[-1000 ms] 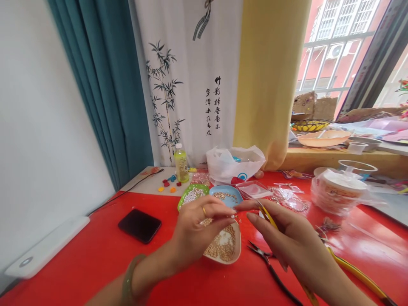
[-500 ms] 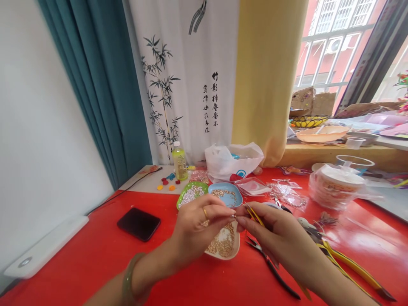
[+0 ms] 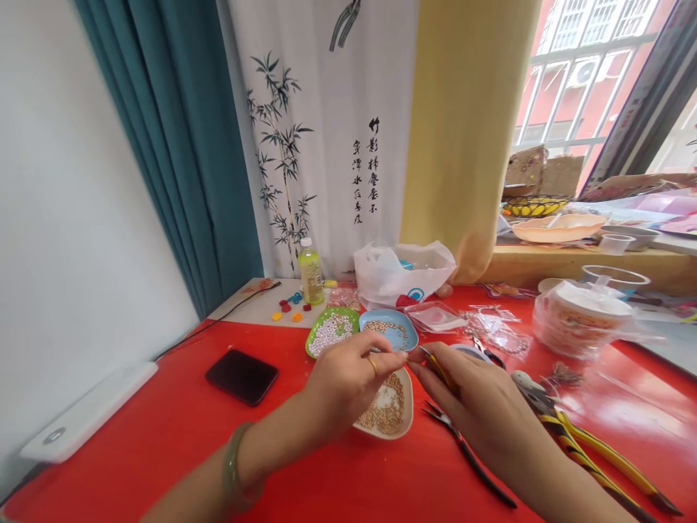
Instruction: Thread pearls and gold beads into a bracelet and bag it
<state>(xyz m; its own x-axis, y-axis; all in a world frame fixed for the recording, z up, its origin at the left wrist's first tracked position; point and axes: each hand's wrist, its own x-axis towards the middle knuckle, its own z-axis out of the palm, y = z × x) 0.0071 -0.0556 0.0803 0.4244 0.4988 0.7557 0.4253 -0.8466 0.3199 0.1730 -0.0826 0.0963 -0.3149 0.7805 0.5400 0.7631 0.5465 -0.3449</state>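
Left hand (image 3: 348,381): thumb and forefinger pressed together, pinching a small piece (image 3: 406,356) at the tips. It was too small to identify, probably a bead or a wire finding. The other fingers were curled under. There was a ring (image 3: 372,365) on one finger and a green bangle (image 3: 231,468) on the wrist.

Right hand (image 3: 479,407): fingers closed round a yellow-handled tool (image 3: 438,369), its thin tip pointing at the pinch. The fingertips of the two hands were touching or nearly touching; the view could not settle which.

Location: the small piece was held in the air above the far edge of the beige dish (image 3: 407,425) of gold beads, just in front of the blue dish (image 3: 412,336). The green dish (image 3: 312,341) of pale beads sat left of the blue one.

Handling, as a judgement: the piece looked near weightless, hard and smooth, so slippery and easy to flick away. If it was wire, it would bend easily. It should be gripped at the very fingertips or with the tool tip, with light pressure.

Nearby on the red table (image 3: 163,450):
- black pliers (image 3: 468,457), just beside the right hand
- striped yellow pliers (image 3: 593,457), further right
- phone (image 3: 242,376), well to the left
- bottle (image 3: 310,272) and plastic bag (image 3: 403,276), at the back
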